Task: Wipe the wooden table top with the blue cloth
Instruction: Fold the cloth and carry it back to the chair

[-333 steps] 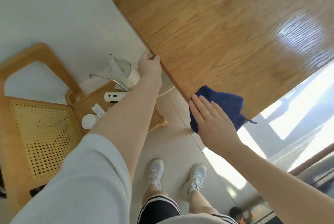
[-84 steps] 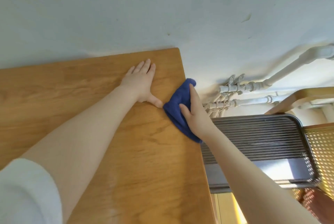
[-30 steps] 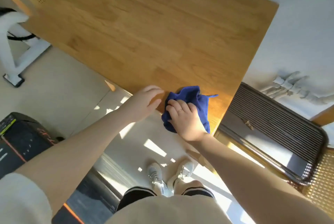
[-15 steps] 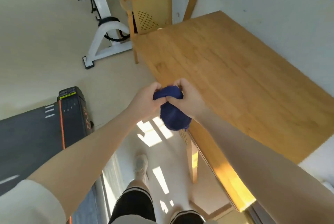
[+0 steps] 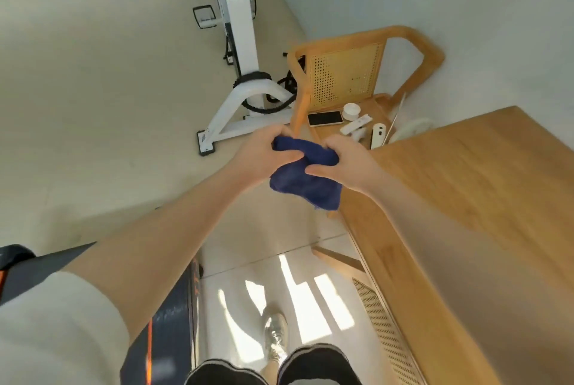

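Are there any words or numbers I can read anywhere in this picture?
None can be read.
Treadmill: faint pale markings along its dark deck, too blurred to read.
Exercise machine: a small sticker on its foot, too small to read.
Blue cloth and wooden table top: no writing shows.

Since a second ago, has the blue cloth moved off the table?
Yes. The blue cloth has left the wooden table top; both hands now hold it bunched in the air beside the table's edge.

Soft, matt blue cloth, smooth light wooden counter with visible grain and slight sheen, wooden chair with woven cane back, glossy white frame of exercise machine, smooth pale floor
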{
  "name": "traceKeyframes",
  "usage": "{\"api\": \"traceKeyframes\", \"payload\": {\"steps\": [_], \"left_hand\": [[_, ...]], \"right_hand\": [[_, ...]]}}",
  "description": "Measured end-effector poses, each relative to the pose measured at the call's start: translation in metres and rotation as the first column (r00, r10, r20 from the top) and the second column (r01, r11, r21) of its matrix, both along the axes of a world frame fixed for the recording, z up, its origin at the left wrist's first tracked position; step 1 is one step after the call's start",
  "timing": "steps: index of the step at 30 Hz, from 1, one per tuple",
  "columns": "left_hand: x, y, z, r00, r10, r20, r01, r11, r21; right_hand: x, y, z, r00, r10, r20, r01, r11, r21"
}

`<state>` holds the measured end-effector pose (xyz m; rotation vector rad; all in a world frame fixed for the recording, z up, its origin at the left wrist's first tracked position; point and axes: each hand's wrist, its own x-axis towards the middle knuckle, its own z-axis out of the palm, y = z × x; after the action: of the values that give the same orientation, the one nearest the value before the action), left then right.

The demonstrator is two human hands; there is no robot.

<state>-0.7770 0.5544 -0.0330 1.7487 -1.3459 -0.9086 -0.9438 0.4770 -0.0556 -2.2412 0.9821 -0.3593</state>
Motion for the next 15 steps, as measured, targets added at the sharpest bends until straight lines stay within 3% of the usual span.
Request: {"api": "traceKeyframes", "payload": {"steps": [3, 10, 15], "left_hand": [[0.041, -0.051, 0.009, 1.000, -0.002, -0.002, 0.002, 1.000, 0.007], [0.122, -0.187, 0.006, 0.979, -0.015, -0.204, 0.028, 0.998, 0.059], [0.162, -0.316, 0.004, 0.972, -0.049, -0.230, 0.068, 0.995, 0.074]], "right_hand": [[0.044, -0.052, 0.007, 0.994, -0.086, 0.060, 0.086, 0.996, 0.001], [0.129, -0.179, 0.007, 0.982, -0.183, 0.042, 0.187, 0.977, -0.105], [0.184, -0.292, -0.010, 0.902, -0.407, 0.143, 0.422, 0.902, -0.096]]}}
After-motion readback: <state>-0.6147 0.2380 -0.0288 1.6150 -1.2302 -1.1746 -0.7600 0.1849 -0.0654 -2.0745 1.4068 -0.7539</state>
